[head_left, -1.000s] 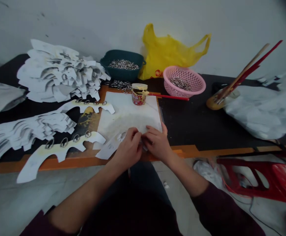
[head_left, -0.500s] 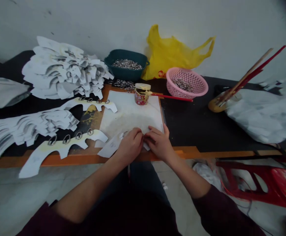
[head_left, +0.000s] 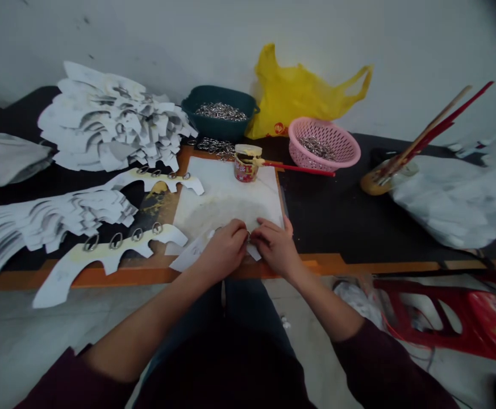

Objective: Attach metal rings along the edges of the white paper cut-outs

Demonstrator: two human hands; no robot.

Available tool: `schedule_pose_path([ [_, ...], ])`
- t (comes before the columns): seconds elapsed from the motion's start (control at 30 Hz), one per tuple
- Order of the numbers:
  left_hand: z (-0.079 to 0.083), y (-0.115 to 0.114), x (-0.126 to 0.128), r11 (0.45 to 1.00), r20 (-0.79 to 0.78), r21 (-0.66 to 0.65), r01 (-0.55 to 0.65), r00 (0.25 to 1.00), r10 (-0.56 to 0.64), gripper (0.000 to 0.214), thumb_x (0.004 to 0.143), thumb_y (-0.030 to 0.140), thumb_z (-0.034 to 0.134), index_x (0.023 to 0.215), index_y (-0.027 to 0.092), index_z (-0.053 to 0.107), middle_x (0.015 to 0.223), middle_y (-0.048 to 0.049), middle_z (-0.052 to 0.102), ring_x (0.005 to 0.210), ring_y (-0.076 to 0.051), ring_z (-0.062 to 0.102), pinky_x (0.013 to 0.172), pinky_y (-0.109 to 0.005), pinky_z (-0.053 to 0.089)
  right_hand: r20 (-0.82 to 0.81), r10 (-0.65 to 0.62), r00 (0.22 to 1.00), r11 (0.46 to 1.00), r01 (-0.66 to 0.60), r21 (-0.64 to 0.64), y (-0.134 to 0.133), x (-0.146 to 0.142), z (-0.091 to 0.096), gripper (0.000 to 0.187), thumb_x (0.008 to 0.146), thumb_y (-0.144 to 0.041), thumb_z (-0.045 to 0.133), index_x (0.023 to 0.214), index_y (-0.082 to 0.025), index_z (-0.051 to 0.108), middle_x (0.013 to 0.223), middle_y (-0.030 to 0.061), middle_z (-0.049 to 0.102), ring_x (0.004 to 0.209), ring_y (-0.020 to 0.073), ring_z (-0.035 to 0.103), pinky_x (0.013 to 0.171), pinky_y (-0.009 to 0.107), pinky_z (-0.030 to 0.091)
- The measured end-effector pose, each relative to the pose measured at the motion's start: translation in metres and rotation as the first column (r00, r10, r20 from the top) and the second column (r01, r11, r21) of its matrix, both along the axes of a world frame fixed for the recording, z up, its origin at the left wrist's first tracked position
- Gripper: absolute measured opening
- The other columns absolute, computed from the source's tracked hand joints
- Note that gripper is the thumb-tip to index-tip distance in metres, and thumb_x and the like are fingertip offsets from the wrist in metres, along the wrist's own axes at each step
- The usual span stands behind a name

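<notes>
My left hand [head_left: 226,248] is closed over a white cut-out piece [head_left: 187,254] at the table's front edge, its fingertips pinched at a tab. Against it, my right hand [head_left: 276,245] pinches a small metal ring [head_left: 249,235] at the same tab; the fingers partly hide the ring. Under both hands lies a stained white sheet [head_left: 269,193]. To the left, a finished-looking cut-out with several rings [head_left: 86,254] overhangs the front edge, yellow glue along its band. Another ringed cut-out [head_left: 158,180] lies behind it.
A glue tub [head_left: 246,166] with a red-handled brush [head_left: 299,168] stands behind my hands. Rings fill a green basin [head_left: 192,116] and a pink basket [head_left: 350,145]. White cut-outs [head_left: 77,136] are piled left. A yellow bag [head_left: 299,91] leans on the wall; a red stool [head_left: 426,324] stands right.
Both hands stay at the same spot. My right fingers have curled in closer to the ring, and my left hand has shifted slightly, showing more of the ring.
</notes>
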State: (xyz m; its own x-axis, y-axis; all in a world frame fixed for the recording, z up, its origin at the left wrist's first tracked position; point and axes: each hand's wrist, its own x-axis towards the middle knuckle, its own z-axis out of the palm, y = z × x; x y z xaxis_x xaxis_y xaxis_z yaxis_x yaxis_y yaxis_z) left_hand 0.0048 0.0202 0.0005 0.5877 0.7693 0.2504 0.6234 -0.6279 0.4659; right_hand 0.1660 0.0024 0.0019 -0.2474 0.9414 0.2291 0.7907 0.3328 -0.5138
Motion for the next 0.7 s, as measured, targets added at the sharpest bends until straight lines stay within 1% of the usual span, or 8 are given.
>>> schedule_pose_path([
  [0.07,0.001,0.000,0.000,1.000,-0.024,-0.003,0.008,1.000,-0.008,0.018,0.081,0.010,0.037,0.087,0.013,0.054,0.096,-0.0105,0.051,0.086,-0.017,0.051,0.080,-0.032,0.045,0.014,0.006,1.000,1.000,-0.005,-0.006,0.000,0.000,0.001,0.015,0.082,-0.015,0.047,0.079,-0.024,0.058,0.093,-0.0005,0.066,0.112,0.0183,0.051,0.104,0.048,0.004],
  [0.23,0.002,0.002,-0.002,0.997,-0.097,-0.008,0.075,0.992,-0.076,0.023,0.075,0.004,0.039,0.089,0.014,0.054,0.096,-0.0092,0.051,0.086,-0.018,0.049,0.079,-0.032,0.045,0.086,0.055,0.995,0.998,-0.055,-0.012,0.000,0.003,0.004,0.023,0.080,-0.007,0.041,0.079,-0.023,0.057,0.091,0.0000,0.066,0.114,0.0173,0.049,0.104,0.048,0.004],
  [0.37,0.004,0.003,-0.003,0.993,-0.173,0.014,0.116,0.978,-0.112,0.024,0.074,0.002,0.040,0.090,0.014,0.054,0.096,-0.0087,0.051,0.085,-0.019,0.048,0.077,-0.032,0.045,0.163,0.126,0.978,0.991,-0.131,0.019,0.003,0.007,0.003,0.024,0.080,-0.007,0.040,0.080,-0.023,0.057,0.094,0.0009,0.065,0.114,0.0173,0.049,0.104,0.049,0.001],
  [0.47,0.007,0.005,-0.003,0.986,-0.216,0.040,0.164,0.964,-0.152,0.024,0.073,0.001,0.041,0.089,0.013,0.054,0.095,-0.0088,0.051,0.086,-0.020,0.048,0.077,-0.032,0.044,0.213,0.183,0.960,0.978,-0.199,0.059,0.008,0.011,-0.002,0.026,0.079,-0.005,0.039,0.082,-0.023,0.057,0.090,0.0000,0.065,0.113,0.0168,0.049,0.105,0.048,-0.002],
  [0.57,0.010,0.009,-0.005,0.971,-0.239,0.037,0.235,0.946,-0.220,0.024,0.074,0.002,0.041,0.090,0.013,0.055,0.098,-0.0090,0.051,0.088,-0.020,0.048,0.078,-0.032,0.044,0.250,0.229,0.941,0.962,-0.259,0.092,0.012,0.016,-0.006,0.022,0.078,-0.007,0.042,0.082,-0.023,0.058,0.087,-0.0007,0.064,0.113,0.0168,0.049,0.106,0.048,-0.004],
  [0.63,0.012,0.011,-0.006,0.966,-0.252,0.008,0.260,0.935,-0.250,0.023,0.075,0.003,0.041,0.089,0.014,0.055,0.097,-0.0082,0.051,0.086,-0.019,0.049,0.077,-0.032,0.044,0.280,0.258,0.925,0.949,-0.296,0.104,0.015,0.018,-0.006,0.018,0.078,-0.010,0.044,0.079,-0.022,0.057,0.085,-0.0003,0.063,0.113,0.0172,0.049,0.106,0.049,-0.004],
  [0.7,0.013,0.013,-0.006,0.961,-0.264,-0.009,0.276,0.926,-0.268,0.021,0.077,0.004,0.041,0.089,0.014,0.055,0.096,-0.0080,0.051,0.086,-0.018,0.049,0.076,-0.032,0.044,0.308,0.279,0.910,0.938,-0.327,0.116,0.017,0.018,-0.004,0.018,0.080,-0.011,0.043,0.077,-0.022,0.057,0.083,0.0000,0.063,0.113,0.0165,0.049,0.106,0.049,-0.004],
])
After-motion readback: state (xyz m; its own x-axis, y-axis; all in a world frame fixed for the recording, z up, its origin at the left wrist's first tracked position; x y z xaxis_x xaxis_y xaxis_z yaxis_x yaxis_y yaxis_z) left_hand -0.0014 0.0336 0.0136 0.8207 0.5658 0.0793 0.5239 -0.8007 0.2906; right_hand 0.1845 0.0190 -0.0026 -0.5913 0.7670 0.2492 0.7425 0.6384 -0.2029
